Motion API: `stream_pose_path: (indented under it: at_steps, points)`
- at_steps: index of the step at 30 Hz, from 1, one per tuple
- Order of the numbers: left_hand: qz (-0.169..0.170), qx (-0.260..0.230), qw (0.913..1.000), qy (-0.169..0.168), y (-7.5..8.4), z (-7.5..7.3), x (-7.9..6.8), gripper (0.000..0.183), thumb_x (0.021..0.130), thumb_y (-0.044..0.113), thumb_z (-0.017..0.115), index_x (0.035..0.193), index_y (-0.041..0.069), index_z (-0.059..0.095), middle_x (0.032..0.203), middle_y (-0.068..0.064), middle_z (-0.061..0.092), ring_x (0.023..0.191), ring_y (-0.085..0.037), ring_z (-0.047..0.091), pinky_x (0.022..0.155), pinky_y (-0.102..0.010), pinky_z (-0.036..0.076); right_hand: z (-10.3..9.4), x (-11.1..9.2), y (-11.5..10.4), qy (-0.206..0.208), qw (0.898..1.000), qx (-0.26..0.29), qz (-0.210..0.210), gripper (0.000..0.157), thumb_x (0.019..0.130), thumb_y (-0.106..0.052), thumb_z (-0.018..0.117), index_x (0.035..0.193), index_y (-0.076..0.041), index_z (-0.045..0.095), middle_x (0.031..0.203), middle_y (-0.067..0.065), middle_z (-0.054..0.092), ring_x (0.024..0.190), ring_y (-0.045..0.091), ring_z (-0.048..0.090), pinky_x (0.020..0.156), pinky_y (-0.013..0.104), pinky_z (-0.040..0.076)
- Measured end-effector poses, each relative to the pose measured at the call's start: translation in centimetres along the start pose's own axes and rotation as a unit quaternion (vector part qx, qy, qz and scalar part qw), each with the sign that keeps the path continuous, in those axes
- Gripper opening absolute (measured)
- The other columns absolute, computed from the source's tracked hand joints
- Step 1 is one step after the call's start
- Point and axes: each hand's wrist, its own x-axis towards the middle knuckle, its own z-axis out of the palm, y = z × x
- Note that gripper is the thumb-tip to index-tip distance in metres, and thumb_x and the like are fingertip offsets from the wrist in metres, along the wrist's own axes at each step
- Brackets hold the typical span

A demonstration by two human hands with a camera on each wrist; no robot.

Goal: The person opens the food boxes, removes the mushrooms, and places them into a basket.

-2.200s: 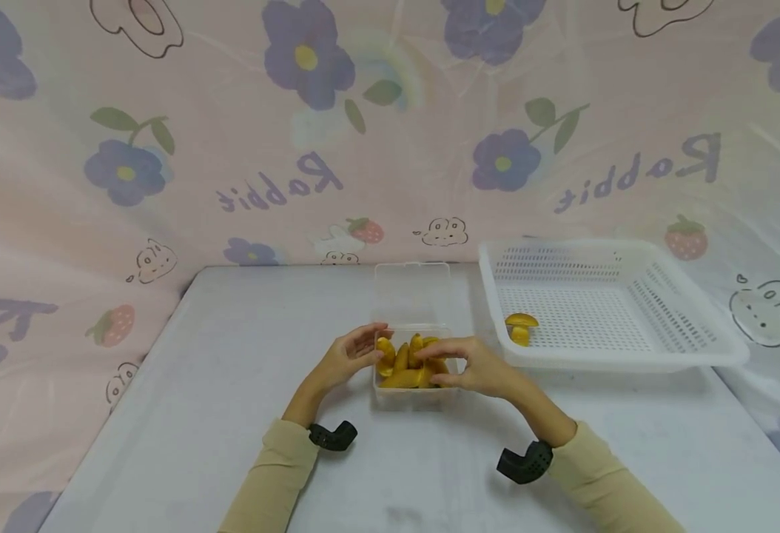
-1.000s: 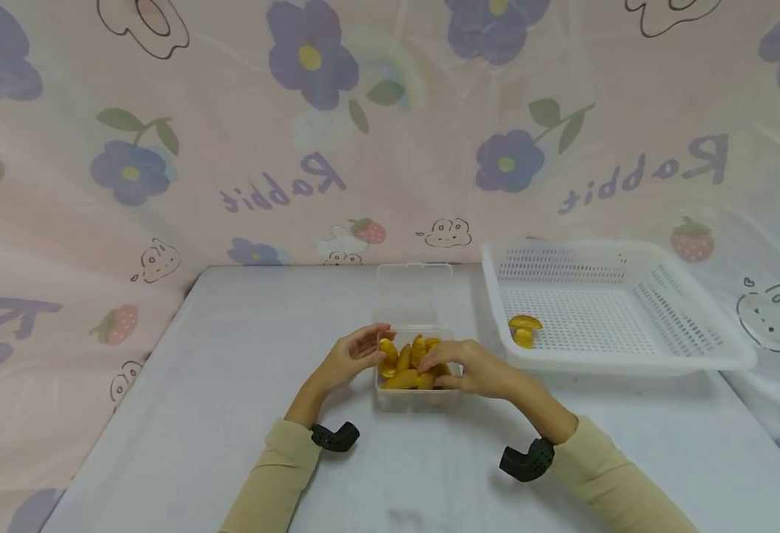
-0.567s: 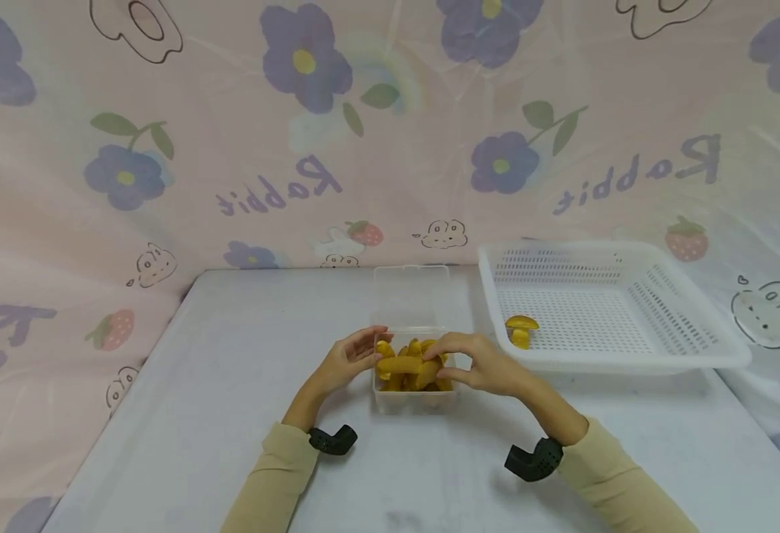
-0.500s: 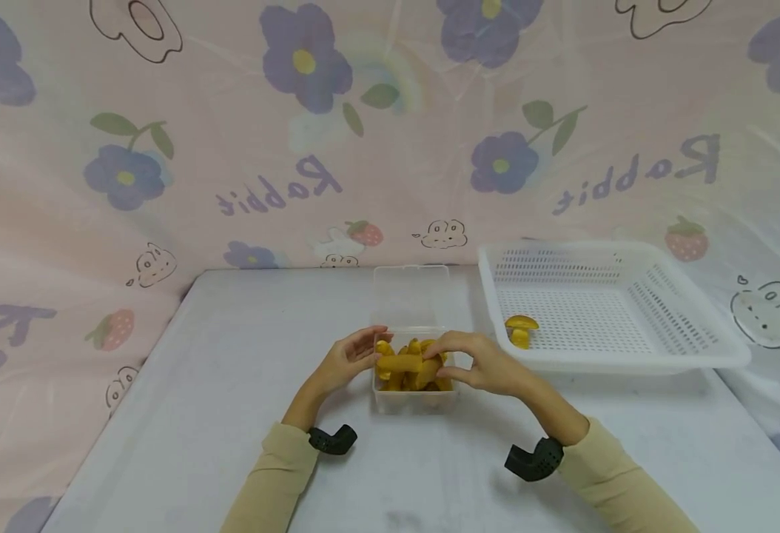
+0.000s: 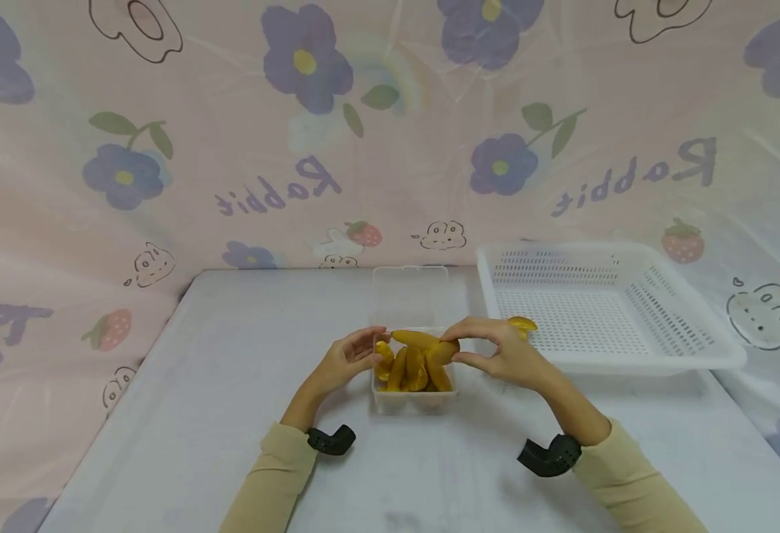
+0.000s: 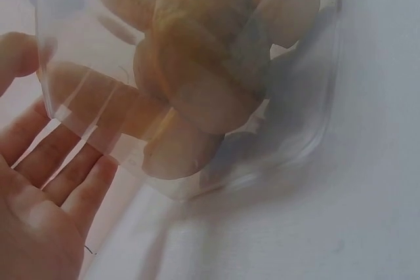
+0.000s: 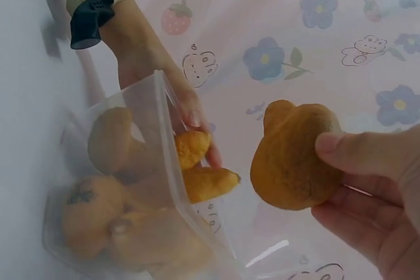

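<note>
In the head view my right hand [image 5: 503, 352] pinches a yellow-brown mushroom [image 5: 445, 351] between thumb and fingers, above the right side of a clear plastic box [image 5: 417, 402]. The right wrist view shows this mushroom's rounded cap [image 7: 295, 159] facing the camera, apart from the box. Several similar mushrooms [image 5: 415, 370] lie inside the box. My left hand [image 5: 346, 361] rests against the box's left wall; in the left wrist view its fingers [image 6: 88, 188] are fairly straight and touch the clear wall.
A white perforated basket [image 5: 630, 360] stands at the back right, with one mushroom [image 5: 522, 324] in it, partly hidden behind my right hand. The box's clear lid [image 5: 411, 289] is folded back behind it. A flower-printed curtain [image 5: 397, 148] borders the white table [image 5: 283, 311].
My right hand has reached into the box, taken hold of a mushroom and lifted it up and to the right. My left hand has stayed at the box's side.
</note>
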Motion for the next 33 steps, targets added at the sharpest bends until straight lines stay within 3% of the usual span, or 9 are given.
stream_pose_path:
  at_steps: [6, 12, 19, 22, 33]
  points:
    - [0.006, -0.007, 0.9999, -0.006, -0.1, -0.1, 0.0, 0.056, 0.096, 0.015, 0.06, 0.141, -0.008, 0.038, 0.141, -0.031, 0.048, 0.135, -0.04, 0.046, 0.109, -0.013, 0.042, -1.3, -0.1, -0.1, 0.039, 0.999, -0.016, -0.013, 0.034, 0.073, 0.01, 0.075, 0.104, -0.001, 0.069, 0.096, 0.014, 0.072, 0.092, 0.006, 0.067, 0.087, 0.008, 0.054]
    - [-0.006, -0.013, 0.9999, -0.006, -0.2, -0.1, -0.1, 0.057, 0.095, 0.014, 0.06, 0.141, -0.009, 0.037, 0.141, -0.03, 0.048, 0.136, -0.04, 0.044, 0.11, -0.015, 0.042, -2.6, -0.7, 0.2, 0.064, 0.998, -0.004, -0.012, 0.036, 0.071, 0.014, 0.074, 0.103, 0.0, 0.069, 0.094, 0.011, 0.072, 0.096, -0.005, 0.065, 0.086, 0.01, 0.055]
    - [-0.006, -0.012, 0.9999, -0.007, -0.2, 0.0, -0.1, 0.057, 0.095, 0.015, 0.06, 0.142, -0.007, 0.037, 0.141, -0.029, 0.049, 0.135, -0.042, 0.044, 0.111, -0.017, 0.043, -4.3, -1.6, 0.7, 0.112, 0.992, 0.051, 0.026, 0.03, 0.075, 0.014, 0.071, 0.104, 0.012, 0.065, 0.108, -0.018, 0.068, 0.098, -0.007, 0.063, 0.088, 0.008, 0.054]
    - [-0.009, -0.012, 0.9999, -0.005, -0.3, 0.0, -0.1, 0.056, 0.095, 0.017, 0.061, 0.142, -0.006, 0.038, 0.141, -0.027, 0.049, 0.136, -0.041, 0.044, 0.111, -0.017, 0.043, -4.9, -2.1, 1.1, 0.132, 0.989, 0.058, 0.042, 0.03, 0.075, 0.017, 0.07, 0.104, 0.017, 0.062, 0.109, -0.021, 0.067, 0.1, -0.007, 0.064, 0.09, 0.007, 0.053]
    - [-0.009, -0.004, 1.0, 0.0, -0.5, 0.0, 0.0, 0.056, 0.095, 0.016, 0.061, 0.142, -0.006, 0.039, 0.141, -0.026, 0.05, 0.136, -0.04, 0.044, 0.113, -0.02, 0.043, -6.6, -2.9, 2.3, 0.171, 0.978, 0.003, 0.115, 0.028, 0.076, 0.018, 0.068, 0.104, 0.016, 0.063, 0.102, -0.031, 0.064, 0.097, -0.014, 0.061, 0.087, 0.006, 0.053]
